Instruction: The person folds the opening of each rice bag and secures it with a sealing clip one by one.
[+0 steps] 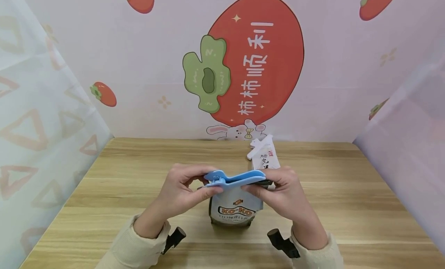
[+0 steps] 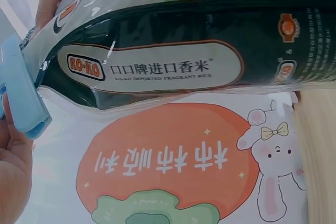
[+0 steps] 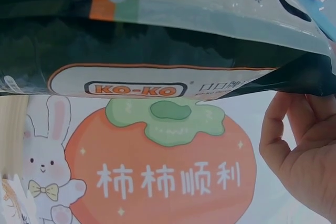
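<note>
A KO-KO rice bag (image 1: pixel 236 209) stands upright on the table in front of me, its side panel also showing in the left wrist view. Across its top lies a light-blue bag clip (image 1: pixel 243 180), its long arms spread with a dark gap between them. My left hand (image 1: pixel 180 189) pinches the clip's hinge end between thumb and fingers. With thumb and fingers, my right hand (image 1: pixel 283 189) grips the bag's top corner by the clip's far end. In the right wrist view the right hand (image 3: pixel 304 145) is at the dark bag corner.
Behind the bag, a white packet (image 1: pixel 265 159) with black characters stands on the wooden table (image 1: pixel 139 157), a white strip-like clip (image 1: pixel 260 147) across its top. A printed backdrop (image 1: pixel 146 68) with persimmons rises along the table's back edge, with cloth walls at both sides.
</note>
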A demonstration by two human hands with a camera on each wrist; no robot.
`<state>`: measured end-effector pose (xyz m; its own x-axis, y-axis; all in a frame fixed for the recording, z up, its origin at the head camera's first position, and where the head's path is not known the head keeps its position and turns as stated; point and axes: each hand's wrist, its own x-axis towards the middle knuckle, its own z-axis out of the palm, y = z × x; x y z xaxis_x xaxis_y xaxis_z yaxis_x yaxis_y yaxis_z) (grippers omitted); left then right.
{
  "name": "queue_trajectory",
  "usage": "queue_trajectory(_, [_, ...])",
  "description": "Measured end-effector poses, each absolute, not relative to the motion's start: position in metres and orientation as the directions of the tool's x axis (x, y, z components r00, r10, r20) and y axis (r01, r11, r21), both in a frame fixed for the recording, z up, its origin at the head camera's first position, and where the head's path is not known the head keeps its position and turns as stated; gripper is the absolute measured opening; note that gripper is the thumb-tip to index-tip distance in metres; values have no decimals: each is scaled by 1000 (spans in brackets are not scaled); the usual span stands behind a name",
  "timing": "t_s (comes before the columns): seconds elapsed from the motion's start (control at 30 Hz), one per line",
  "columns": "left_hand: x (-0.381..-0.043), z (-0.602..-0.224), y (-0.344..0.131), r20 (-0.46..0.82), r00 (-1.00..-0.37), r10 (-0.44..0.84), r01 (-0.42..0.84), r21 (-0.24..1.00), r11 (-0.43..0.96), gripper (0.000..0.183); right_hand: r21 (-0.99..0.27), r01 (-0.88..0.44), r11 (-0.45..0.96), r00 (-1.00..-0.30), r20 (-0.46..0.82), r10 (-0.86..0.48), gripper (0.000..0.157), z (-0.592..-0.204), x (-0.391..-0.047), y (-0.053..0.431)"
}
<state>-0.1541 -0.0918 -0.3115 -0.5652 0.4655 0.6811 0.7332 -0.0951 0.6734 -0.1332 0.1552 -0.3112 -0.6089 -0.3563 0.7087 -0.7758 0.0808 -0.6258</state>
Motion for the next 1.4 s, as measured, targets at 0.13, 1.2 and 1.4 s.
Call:
queue_trajectory(0.13, [-154,-313,-92,677,-579,455,729,679,-82,21,-630,-770,102,-620,700,-354,11,-312,-133,155])
queue_trajectory(1.2, [-148,-341,-131,255,-790,558,503,789,352,52,-777,-529,342,-824,373,-427,81,-328,-112,184])
queue_trajectory(1.4, [-145,-362,-129,84,-784,615,397,830,393,65,-843,-326,428,-907,150,-394,70,-354,-105,189])
